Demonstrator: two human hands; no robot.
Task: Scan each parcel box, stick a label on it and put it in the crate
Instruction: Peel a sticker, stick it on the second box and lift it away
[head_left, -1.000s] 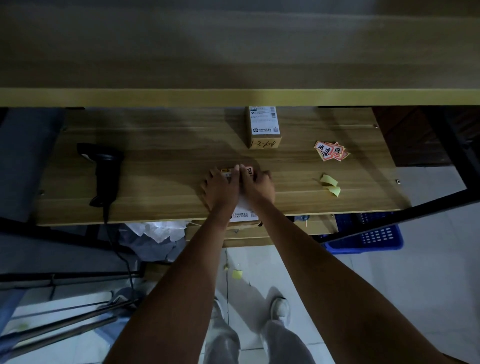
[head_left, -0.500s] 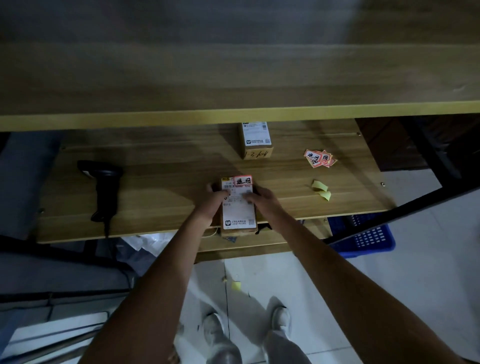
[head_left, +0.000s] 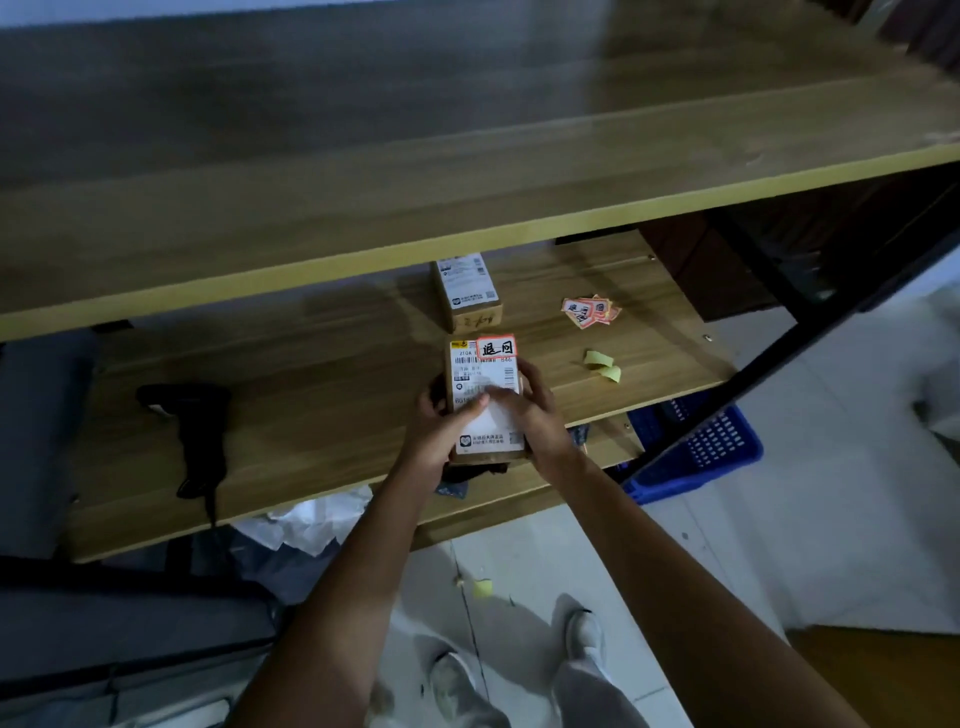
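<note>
So both hands are wrapped around the parcel box (head_left: 485, 400), left hand (head_left: 441, 431) on its left side and right hand (head_left: 535, 415) on its right, thumbs pressed on top, with a red-bordered label (head_left: 496, 347) stuck on its far corner. Relative to that box, the scanner (head_left: 195, 431) lies well off to the left on the wooden shelf (head_left: 322, 395), a second box (head_left: 467, 291) sits just behind it, and the blue crate (head_left: 696, 452) is down to the right on the floor.

At frame centre you hold a brown parcel box (head_left: 485, 400), face up, its white shipping sheet bearing a red-bordered label (head_left: 496, 347) at its far corner. A second parcel box (head_left: 467, 291) lies just above. The blue crate (head_left: 696, 452) sits right, on the floor.
</note>
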